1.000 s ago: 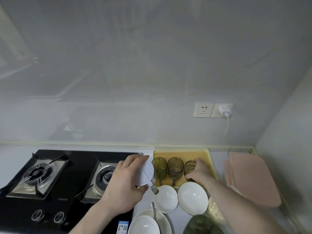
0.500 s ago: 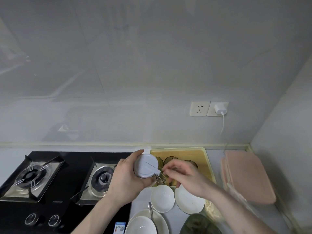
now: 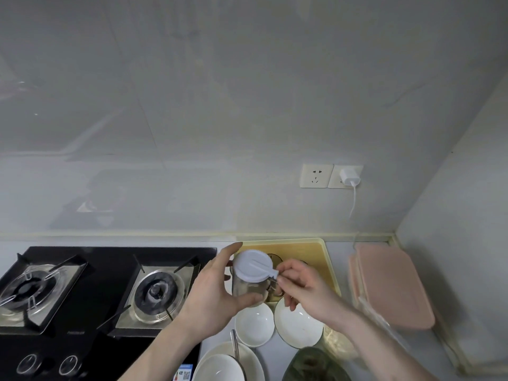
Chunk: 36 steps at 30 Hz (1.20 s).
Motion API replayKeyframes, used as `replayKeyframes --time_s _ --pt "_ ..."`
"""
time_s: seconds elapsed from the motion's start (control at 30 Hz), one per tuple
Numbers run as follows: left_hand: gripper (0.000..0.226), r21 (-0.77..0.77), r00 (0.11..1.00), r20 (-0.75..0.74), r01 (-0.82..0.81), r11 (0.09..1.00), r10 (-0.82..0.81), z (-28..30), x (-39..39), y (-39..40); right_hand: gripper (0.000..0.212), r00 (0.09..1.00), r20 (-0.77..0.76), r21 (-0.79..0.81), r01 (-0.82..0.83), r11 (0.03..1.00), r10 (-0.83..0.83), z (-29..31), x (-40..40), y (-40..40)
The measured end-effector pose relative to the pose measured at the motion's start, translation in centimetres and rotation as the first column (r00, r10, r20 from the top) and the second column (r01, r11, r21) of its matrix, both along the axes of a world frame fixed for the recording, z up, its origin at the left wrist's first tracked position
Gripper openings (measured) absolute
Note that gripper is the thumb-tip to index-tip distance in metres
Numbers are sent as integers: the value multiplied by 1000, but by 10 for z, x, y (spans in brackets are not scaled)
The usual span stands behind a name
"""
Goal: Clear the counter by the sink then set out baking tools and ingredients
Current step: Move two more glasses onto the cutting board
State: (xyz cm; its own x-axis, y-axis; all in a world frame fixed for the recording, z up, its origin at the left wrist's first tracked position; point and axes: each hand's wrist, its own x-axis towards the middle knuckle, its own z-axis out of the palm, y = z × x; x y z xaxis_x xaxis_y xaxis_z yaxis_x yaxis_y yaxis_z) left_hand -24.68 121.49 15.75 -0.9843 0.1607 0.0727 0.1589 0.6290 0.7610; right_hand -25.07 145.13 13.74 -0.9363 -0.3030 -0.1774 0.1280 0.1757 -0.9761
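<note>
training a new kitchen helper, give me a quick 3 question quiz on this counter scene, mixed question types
1. True or false: the left hand grips the glass jar with the white lid.
2. Multiple choice: where does the right hand pinch the jar? A) its base B) the metal clasp beside the lid C) nowhere
3. Short answer: what colour is the tray behind the jar, and how many white bowls sit directly in front of it?

Key: 1 true; 2 B; 3 yellow, two.
</note>
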Motion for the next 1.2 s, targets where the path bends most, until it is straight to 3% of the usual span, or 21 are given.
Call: replayKeyframes --time_s 0.13,0.23,0.43,0.7,1.0,1.13,1.2 --pt "84 -8 998 -61 23 1000 -23 3 0 -4 8 972 35 -32 232 972 -231 -13 -14 31" --pt "69 -21 997 -78 21 1000 -23 3 1 -9 11 900 31 -8 436 900 -436 -29 -28 57" --pt "58 -50 999 -39 36 998 -38 -3 5 -17 4 712 -7 211 688 695 -703 -92 -58 100" --pt "54 -69 999 -33 36 997 -39 -1 10 -20 20 682 126 356 647 674 -721 -135 -78 104" --pt "51 -61 999 -24 23 998 -25 1 19 -26 25 719 325 436 463 772 -615 -185 -82 110" --pt "50 -73 999 -26 24 997 -26 0 21 -32 21 716 291 539 426 727 -635 -132 -63 95" --pt "51 -72 999 -27 19 997 -21 -2 23 -37 41 748 302 591 340 732 -591 -109 -54 88"
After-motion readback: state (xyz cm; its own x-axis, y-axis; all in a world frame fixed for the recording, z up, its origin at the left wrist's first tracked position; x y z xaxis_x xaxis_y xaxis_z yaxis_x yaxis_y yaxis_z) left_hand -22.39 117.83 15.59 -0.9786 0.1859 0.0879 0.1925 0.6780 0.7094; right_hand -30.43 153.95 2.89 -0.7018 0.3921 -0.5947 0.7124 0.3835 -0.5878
